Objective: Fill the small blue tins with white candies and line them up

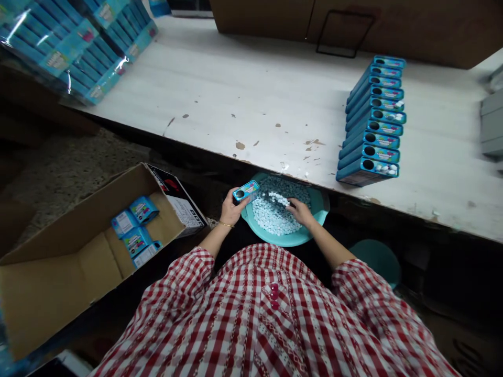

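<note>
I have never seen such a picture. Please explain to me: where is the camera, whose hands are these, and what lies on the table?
There is no machine here. The single picture comes from a camera worn on a person's head, looking forward and down, so you see that person's own red-and-white checked shirt and two bare hands. The left hand holds in its grip a small blue rectangular box with a round hole. The right hand rests in a round teal plastic basin filled with small pale tablets; whether its fingers pinch any cannot be seen. On the worn white table stands a row of similar blue boxes. Wrapped blue packs lie at its far left. An open brown cardboard carton on the floor holds a few blue packets.
</note>
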